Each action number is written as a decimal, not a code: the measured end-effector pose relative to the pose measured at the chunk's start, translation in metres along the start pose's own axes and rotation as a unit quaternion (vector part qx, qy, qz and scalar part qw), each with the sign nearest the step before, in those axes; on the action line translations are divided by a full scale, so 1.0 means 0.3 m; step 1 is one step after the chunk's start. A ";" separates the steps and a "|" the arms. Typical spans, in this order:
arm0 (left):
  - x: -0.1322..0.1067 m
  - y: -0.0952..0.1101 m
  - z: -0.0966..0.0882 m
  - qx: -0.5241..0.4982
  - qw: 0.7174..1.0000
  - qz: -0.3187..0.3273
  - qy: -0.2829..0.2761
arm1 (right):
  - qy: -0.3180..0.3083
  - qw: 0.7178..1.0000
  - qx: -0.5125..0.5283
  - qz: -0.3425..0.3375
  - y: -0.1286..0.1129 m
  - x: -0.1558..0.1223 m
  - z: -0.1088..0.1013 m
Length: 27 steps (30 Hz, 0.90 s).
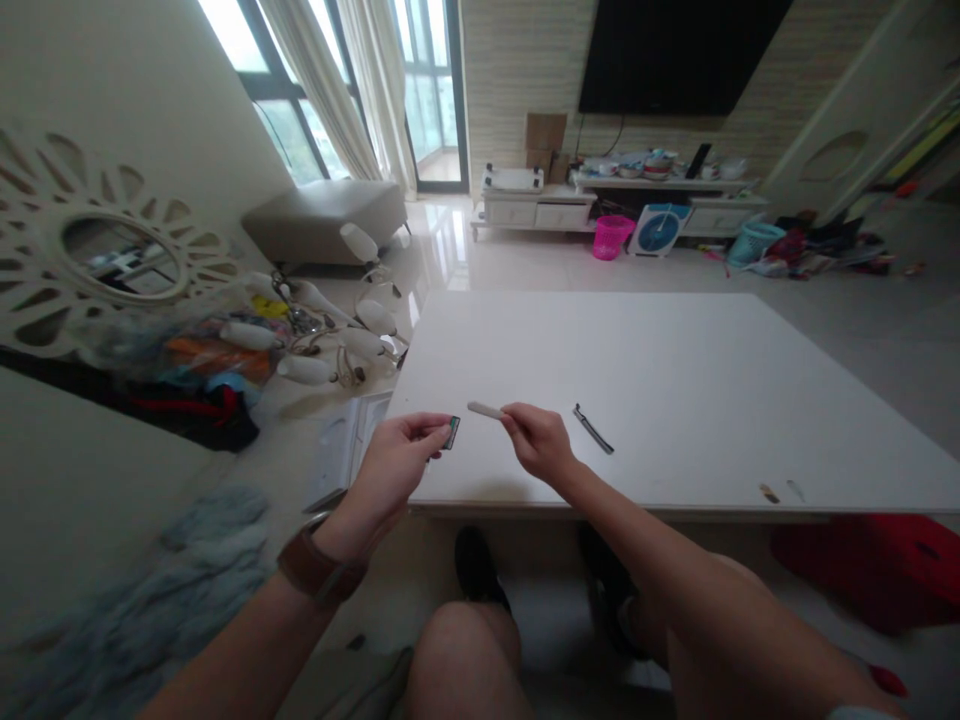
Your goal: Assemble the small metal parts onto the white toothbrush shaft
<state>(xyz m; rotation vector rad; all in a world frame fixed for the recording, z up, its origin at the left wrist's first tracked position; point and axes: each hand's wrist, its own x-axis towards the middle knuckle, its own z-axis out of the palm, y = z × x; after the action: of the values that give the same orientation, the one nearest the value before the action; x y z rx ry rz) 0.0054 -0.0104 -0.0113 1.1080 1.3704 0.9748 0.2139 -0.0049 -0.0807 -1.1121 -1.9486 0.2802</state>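
My left hand point(401, 455) pinches a small flat dark-edged piece with a green face point(452, 432) between thumb and fingers; its exact kind is too small to tell. In my right hand point(538, 440) is a slim light-grey stick point(484, 410), its free end pointing left toward that piece, with a small gap between the two. Both hands are above the near left part of a white table point(645, 350). Right of my right hand, a narrow dark and silver strip-like tool point(594, 430) lies slantwise on the tabletop.
Two small scraps, one brownish point(769, 493) and one pale point(796, 490), lie near the table's front edge. A lamp with several white shades point(307, 371) stands on the floor at left. Red fabric point(870, 570) is below the table at right.
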 end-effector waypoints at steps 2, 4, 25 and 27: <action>0.000 0.000 0.000 0.000 1.000 -0.001 0.000 | -0.025 0.999 0.012 -0.021 0.000 0.001 0.001; 0.002 0.001 0.000 0.008 1.000 0.001 0.003 | -0.049 0.998 0.015 -0.024 -0.003 0.002 0.000; 0.014 -0.005 -0.016 0.030 0.999 0.009 0.016 | -0.019 0.998 0.011 0.067 -0.036 -0.007 0.023; 0.015 -0.005 -0.017 0.029 0.999 0.007 0.016 | -0.053 0.997 0.035 0.039 -0.038 -0.007 0.022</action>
<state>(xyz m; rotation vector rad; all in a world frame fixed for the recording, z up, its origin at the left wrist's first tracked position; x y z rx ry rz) 0.0002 -0.0063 -0.0133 1.1510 1.4253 0.9721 0.2024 -0.0119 -0.0796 -1.1492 -1.9741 0.4555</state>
